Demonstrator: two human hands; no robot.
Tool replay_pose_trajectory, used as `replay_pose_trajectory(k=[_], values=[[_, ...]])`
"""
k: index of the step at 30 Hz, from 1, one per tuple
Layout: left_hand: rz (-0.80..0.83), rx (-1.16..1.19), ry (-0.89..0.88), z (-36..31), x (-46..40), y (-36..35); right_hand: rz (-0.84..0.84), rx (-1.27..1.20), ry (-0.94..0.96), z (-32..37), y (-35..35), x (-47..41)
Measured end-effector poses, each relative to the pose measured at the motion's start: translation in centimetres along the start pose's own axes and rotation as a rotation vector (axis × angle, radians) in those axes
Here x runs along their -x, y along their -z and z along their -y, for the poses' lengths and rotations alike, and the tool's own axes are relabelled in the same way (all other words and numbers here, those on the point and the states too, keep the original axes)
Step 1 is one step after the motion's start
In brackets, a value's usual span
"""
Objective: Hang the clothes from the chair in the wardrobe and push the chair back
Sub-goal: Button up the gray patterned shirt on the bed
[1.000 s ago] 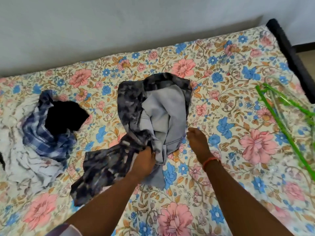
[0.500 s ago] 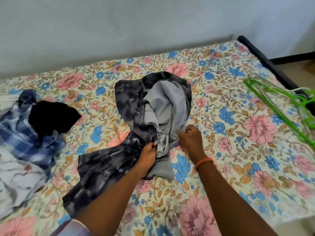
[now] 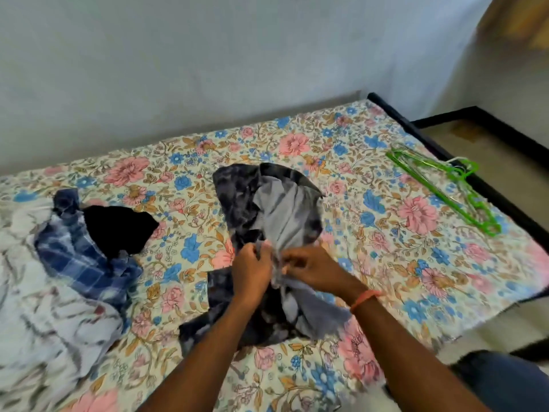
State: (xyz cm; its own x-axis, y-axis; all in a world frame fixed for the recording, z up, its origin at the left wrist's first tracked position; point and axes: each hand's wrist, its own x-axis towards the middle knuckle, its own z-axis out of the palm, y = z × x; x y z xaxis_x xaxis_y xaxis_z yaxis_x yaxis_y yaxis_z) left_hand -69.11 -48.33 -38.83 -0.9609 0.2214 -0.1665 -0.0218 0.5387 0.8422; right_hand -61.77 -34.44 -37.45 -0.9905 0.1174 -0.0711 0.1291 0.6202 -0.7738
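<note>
A grey and dark mottled garment (image 3: 276,209) lies crumpled in the middle of the floral bedsheet (image 3: 386,263). My left hand (image 3: 251,272) grips a bunch of its fabric near the middle. My right hand (image 3: 309,267) pinches the grey cloth just beside it, the two hands almost touching. Green plastic hangers (image 3: 445,188) lie on the bed at the far right, near the edge. A pile of other clothes sits at the left: a blue checked shirt (image 3: 77,257), a black garment (image 3: 118,227) and a white patterned one (image 3: 44,322). Neither chair nor wardrobe is in view.
The bed stands against a pale wall (image 3: 208,69). Its black frame (image 3: 505,200) runs along the right side, with bare floor (image 3: 490,150) beyond. Something dark blue (image 3: 505,382) shows at the bottom right corner.
My right hand moved left from the bare sheet and took hold of the grey cloth beside my left hand. The view has lifted and pulled back, showing more wall and floor.
</note>
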Motion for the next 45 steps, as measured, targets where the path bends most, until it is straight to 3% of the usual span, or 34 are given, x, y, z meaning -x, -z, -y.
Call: replay_pose_trajectory(k=[2,6,7,10,13,17,19,24,26,28,30,33,36,41,45], values=[[0.072,-0.034,0.044,1.3,0.8,-0.5,-0.026,-0.003,0.018,-1.3,-2.5,0.7],[0.178,-0.006,0.126,2.3,2.1,-1.9,-0.638,-0.087,-0.3,-4.0,-3.2,1.4],[0.166,-0.009,0.14,2.4,2.3,-2.2,-0.711,-0.116,-0.413,-4.5,-3.1,1.7],[0.144,-0.004,0.187,2.7,2.1,-2.8,-0.622,-0.387,-0.613,-6.0,-3.5,1.6],[0.174,0.022,0.148,3.1,2.0,-2.7,-0.503,-0.402,-0.639,-6.5,-4.1,0.9],[0.171,-0.067,0.082,2.5,0.7,-1.3,-0.631,-0.572,-0.683,-6.3,-1.6,-2.4],[0.135,-0.087,0.043,0.6,-0.9,-0.2,-0.652,-0.666,-0.608,-4.6,1.8,-4.9],[0.023,0.007,-0.051,-7.7,-6.0,2.0,-0.653,-0.452,-0.257,2.5,12.1,-10.1],[0.01,0.05,-0.089,-9.6,-7.2,2.7,-0.663,-0.48,-0.219,3.1,13.8,-10.6],[0.071,0.013,-0.142,-9.7,-6.6,3.1,-0.55,-0.727,-0.314,2.2,13.1,-9.4],[0.162,-0.054,-0.175,-7.5,-5.0,2.7,-0.293,-0.927,-0.392,0.6,10.8,-7.3],[0.223,-0.15,-0.146,-2.7,-2.4,1.6,0.05,-0.766,-0.4,-2.2,5.7,-3.7],[0.196,-0.118,-0.052,0.4,-1.6,1.4,0.174,-0.454,-0.293,-4.0,1.8,-1.7],[0.058,-0.073,0.003,-0.5,-4.0,3.2,0.109,-0.397,-0.197,-2.3,4.3,-1.9],[0.048,-0.138,-0.119,-4.1,-6.1,4.2,-0.237,-0.504,-0.213,0.9,9.2,-3.5]])
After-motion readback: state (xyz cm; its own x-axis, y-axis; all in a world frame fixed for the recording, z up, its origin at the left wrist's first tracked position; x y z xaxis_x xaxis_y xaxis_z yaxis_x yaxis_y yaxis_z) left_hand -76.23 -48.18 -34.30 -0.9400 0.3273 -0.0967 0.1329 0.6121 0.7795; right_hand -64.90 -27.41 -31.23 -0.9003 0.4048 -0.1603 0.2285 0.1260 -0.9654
